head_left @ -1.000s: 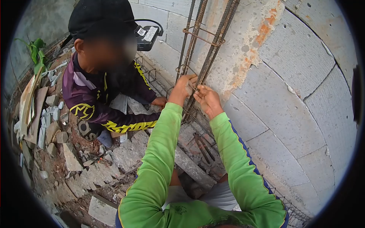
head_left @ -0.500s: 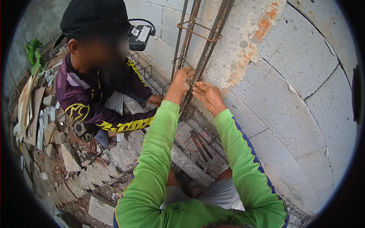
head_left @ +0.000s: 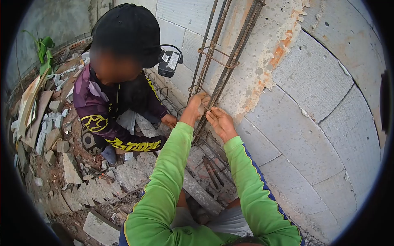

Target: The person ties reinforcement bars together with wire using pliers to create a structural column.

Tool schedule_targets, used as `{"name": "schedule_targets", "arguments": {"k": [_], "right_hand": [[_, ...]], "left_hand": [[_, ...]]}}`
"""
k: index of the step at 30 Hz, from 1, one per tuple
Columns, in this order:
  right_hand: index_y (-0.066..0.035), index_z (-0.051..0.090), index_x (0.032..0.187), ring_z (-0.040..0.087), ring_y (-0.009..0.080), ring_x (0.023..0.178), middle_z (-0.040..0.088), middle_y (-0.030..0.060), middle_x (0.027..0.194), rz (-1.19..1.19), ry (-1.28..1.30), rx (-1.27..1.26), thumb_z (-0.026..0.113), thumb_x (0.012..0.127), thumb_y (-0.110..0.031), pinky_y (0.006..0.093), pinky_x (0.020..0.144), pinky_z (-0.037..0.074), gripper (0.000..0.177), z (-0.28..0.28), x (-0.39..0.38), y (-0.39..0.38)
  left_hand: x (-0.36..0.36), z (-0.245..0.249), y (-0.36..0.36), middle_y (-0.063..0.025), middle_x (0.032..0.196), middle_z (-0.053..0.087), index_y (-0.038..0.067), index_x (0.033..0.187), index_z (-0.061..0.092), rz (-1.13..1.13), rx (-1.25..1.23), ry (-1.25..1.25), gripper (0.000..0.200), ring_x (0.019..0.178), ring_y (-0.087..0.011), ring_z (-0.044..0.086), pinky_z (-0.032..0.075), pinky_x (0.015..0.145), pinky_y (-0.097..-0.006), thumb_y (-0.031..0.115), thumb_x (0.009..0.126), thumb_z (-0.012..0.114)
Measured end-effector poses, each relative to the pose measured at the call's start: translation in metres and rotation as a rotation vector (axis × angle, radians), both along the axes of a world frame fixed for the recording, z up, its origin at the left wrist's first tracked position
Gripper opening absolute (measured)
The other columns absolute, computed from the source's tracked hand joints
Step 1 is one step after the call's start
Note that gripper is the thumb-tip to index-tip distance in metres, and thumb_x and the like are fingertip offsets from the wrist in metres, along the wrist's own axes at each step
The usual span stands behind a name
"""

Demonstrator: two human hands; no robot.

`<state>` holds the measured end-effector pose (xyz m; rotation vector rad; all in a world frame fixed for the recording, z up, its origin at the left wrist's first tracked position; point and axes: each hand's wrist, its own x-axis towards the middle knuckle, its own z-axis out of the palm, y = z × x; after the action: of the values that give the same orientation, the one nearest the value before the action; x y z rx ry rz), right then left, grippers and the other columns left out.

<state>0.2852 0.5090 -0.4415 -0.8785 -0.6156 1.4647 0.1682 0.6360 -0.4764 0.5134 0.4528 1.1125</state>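
Observation:
My left hand (head_left: 197, 109) is closed at the upright rebar (head_left: 237, 55), its fingers wrapped around the left side of the bars. A thin wire (head_left: 205, 107) shows between my two hands, pinched at the bars; its ends are hidden by my fingers. On the right of the bars, my right hand (head_left: 222, 124) pinches with thumb and fingertips at the same spot, palm turned partly up. Higher on the bars sits a rusty stirrup (head_left: 216, 58). Below my hands, a dark pair of long-handled pincers (head_left: 212, 173) lies on the rubble.
Left of me another person in a black cap (head_left: 125, 35) crouches, with a hand (head_left: 169, 120) near the rebar cage along the wall. A block wall (head_left: 303, 135) and concrete column (head_left: 254, 78) rise on the right. Broken concrete (head_left: 72, 169) and boards (head_left: 35, 102) cover the left ground.
The camera view has shifted, so the scene sits lower and the other person further right. My hands stay together at the same place on the rebar; the other person's head is tilted lower.

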Motion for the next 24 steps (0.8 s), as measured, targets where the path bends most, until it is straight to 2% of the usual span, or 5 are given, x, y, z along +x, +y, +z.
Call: {"name": "schedule_targets", "arguments": {"k": [8, 10, 16, 21, 24], "right_hand": [[0.002, 0.056, 0.116, 0.063, 0.0253, 0.102, 0.061, 0.0094, 0.108, -0.019, -0.038, 0.007, 0.055, 0.101, -0.012, 0.0413, 0.097, 0.053, 0.020, -0.002, -0.002, -0.003], [0.006, 0.051, 0.123, 0.061, 0.0287, 0.106, 0.057, 0.0141, 0.118, -0.018, -0.009, 0.002, 0.054, 0.100, -0.008, 0.0417, 0.099, 0.050, 0.027, 0.002, -0.001, -0.001], [0.008, 0.051, 0.121, 0.061, 0.0297, 0.108, 0.057, 0.0162, 0.116, -0.013, -0.037, 0.005, 0.053, 0.100, -0.007, 0.0422, 0.099, 0.051, 0.026, 0.004, 0.000, 0.004], [0.002, 0.055, 0.116, 0.062, 0.0223, 0.099, 0.060, 0.0100, 0.107, -0.021, -0.047, 0.005, 0.053, 0.101, -0.010, 0.0388, 0.094, 0.053, 0.020, 0.008, -0.003, 0.000], [0.000, 0.056, 0.115, 0.062, 0.0212, 0.098, 0.061, 0.0087, 0.106, 0.014, -0.100, 0.001, 0.053, 0.101, -0.012, 0.0379, 0.090, 0.053, 0.019, 0.011, -0.002, -0.004]], "left_hand": [[-0.009, 0.015, -0.022, -0.0149, 0.112, 0.062, -0.002, 0.132, 0.048, -0.005, -0.102, 0.110, 0.041, 0.093, -0.0295, 0.059, 0.046, 0.090, -0.0430, 0.028, 0.103, 0.045], [-0.026, 0.040, -0.050, -0.0190, 0.123, 0.058, -0.003, 0.133, 0.048, -0.050, 0.041, 0.441, 0.050, 0.110, -0.0320, 0.057, 0.047, 0.091, -0.0427, 0.035, 0.102, 0.046], [-0.052, 0.032, -0.070, -0.0128, 0.115, 0.063, -0.002, 0.123, 0.059, -0.124, 0.474, 0.770, 0.043, 0.107, -0.0241, 0.059, 0.048, 0.089, -0.0367, 0.032, 0.095, 0.062], [-0.037, 0.013, -0.071, -0.0025, 0.085, 0.067, 0.000, 0.103, 0.068, 0.062, 0.439, 0.614, 0.024, 0.066, -0.0084, 0.055, 0.039, 0.050, -0.0247, 0.019, 0.089, 0.074], [-0.038, 0.025, -0.082, 0.0000, 0.081, 0.063, 0.001, 0.098, 0.068, 0.047, 0.462, 0.603, 0.021, 0.067, -0.0075, 0.051, 0.042, 0.061, -0.0236, 0.018, 0.089, 0.074]]}}
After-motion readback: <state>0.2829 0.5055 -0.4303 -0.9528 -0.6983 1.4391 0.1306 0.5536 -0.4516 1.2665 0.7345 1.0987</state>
